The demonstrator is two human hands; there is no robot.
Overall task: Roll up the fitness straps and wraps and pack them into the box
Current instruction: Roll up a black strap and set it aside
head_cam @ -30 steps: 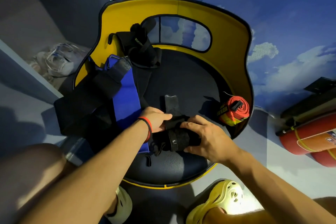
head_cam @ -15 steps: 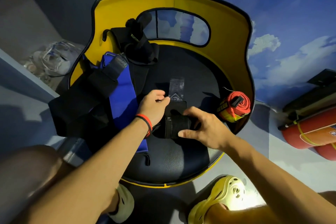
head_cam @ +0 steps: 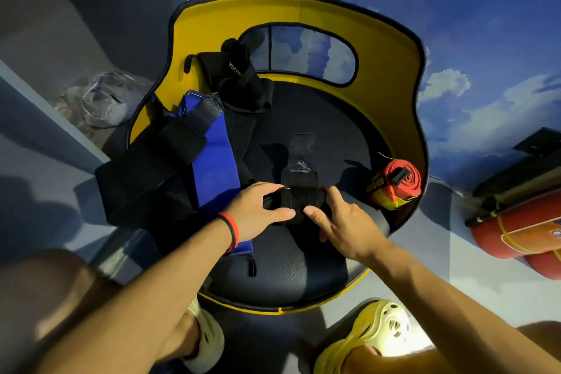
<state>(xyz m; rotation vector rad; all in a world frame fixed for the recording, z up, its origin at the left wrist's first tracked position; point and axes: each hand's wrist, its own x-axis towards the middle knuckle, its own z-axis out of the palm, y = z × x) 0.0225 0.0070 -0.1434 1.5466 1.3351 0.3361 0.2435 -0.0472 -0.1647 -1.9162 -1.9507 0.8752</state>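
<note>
Here, both hands meet on the half-rolled black wrap [head_cam: 299,200] at mid-seat of the chair [head_cam: 288,276]: the left hand [head_cam: 258,212] curls thumb and fingers round its left end, and the right hand [head_cam: 343,222] pinches its right side between thumb and forefinger. Beyond them its loose tail lies flat, with a rolled red strap [head_cam: 394,184] at the seat's right edge and a blue band [head_cam: 212,167] to the left.

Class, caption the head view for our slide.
Left hand and right hand hold a black wrap on the chair; rolled red strap beside.
</note>
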